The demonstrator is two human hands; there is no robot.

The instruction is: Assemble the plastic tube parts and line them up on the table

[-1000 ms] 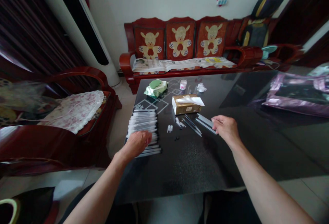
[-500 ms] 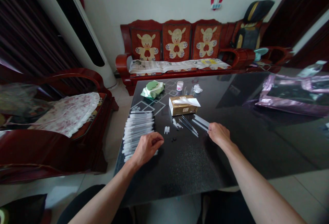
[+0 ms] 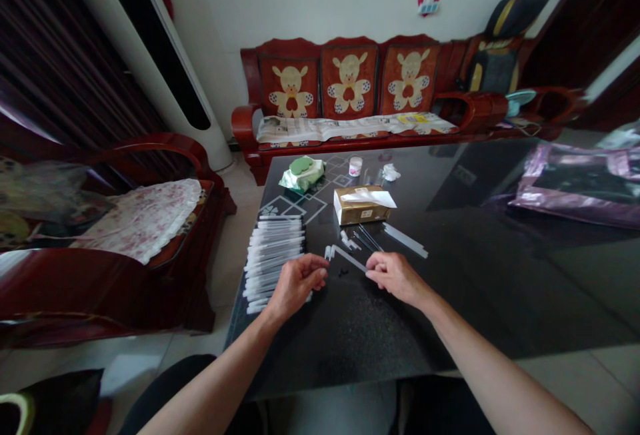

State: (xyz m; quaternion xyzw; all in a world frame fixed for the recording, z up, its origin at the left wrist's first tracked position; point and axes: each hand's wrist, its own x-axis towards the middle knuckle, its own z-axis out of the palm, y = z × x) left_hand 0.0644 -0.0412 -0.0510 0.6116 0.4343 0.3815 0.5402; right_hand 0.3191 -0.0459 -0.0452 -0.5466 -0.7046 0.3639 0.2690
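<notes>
My right hand (image 3: 393, 276) pinches one end of a translucent white tube, like a pen barrel (image 3: 350, 259), which points left over the table. My left hand (image 3: 303, 282) has its fingers curled together near the tube's far end; whatever they hold, if anything, is too small to make out. Beside that hand lies a row of white pens (image 3: 275, 248). Small white caps (image 3: 349, 240) and thin dark refills (image 3: 367, 238) lie just beyond my hands. Between my hands are tiny black pieces (image 3: 343, 272). More loose barrels (image 3: 406, 240) rest farther right.
A gold tissue box (image 3: 363, 212) stands behind the parts on the dark glossy table (image 3: 345, 342). Farther back are a green wipes pack (image 3: 303, 174), a small white cup (image 3: 355, 166) and crumpled tissue (image 3: 391, 172). A purple-edged plastic bag (image 3: 575, 188) lies at the right.
My right hand has moved left from the loose barrels, bringing one barrel toward my left hand. My left hand has shifted slightly, staying beside the pen row. The view has turned a little.
</notes>
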